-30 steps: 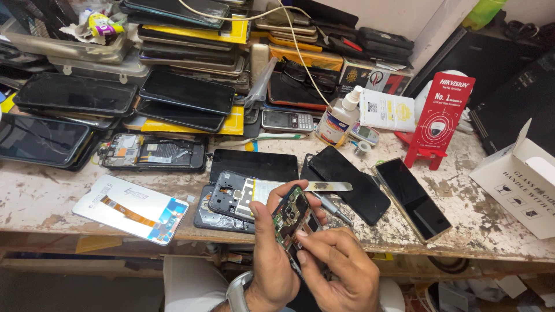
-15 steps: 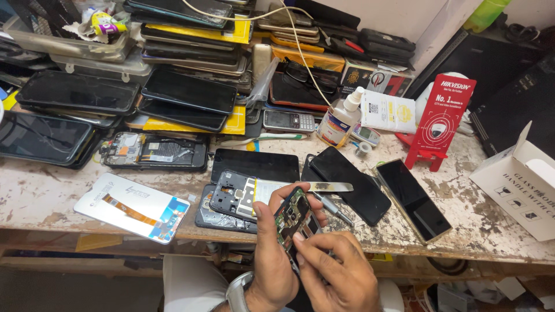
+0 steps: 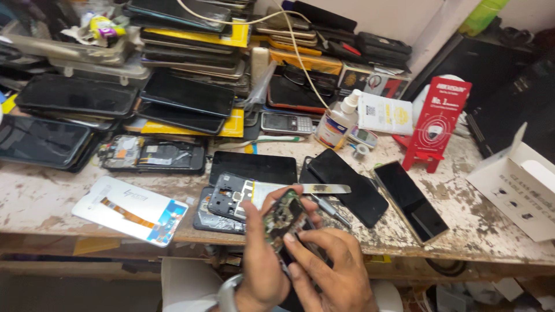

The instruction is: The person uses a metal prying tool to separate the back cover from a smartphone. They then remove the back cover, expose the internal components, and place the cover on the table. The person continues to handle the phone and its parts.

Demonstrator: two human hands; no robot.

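Head view: circuit board (image 3: 284,218) in left hand (image 3: 263,254) grip, right hand (image 3: 329,268) touching.

Circuit board (image 3: 284,216): matt dark laminate with small dull metal parts, held between left hand (image 3: 263,254) and right hand (image 3: 329,268). Workbench (image 3: 491,225): wood, white paint worn and flaking, rough. Phone screens (image 3: 411,199): glossy black glass, smooth. Opened phone frame (image 3: 228,199): matt grey plastic. Flat pry tool (image 3: 324,188): bare shiny metal. Spray bottle (image 3: 335,124): translucent plastic, paper label. Red stand (image 3: 437,115): printed card, semi-gloss. White box (image 3: 523,185): matt cardboard. White package (image 3: 130,209): glossy printed card.
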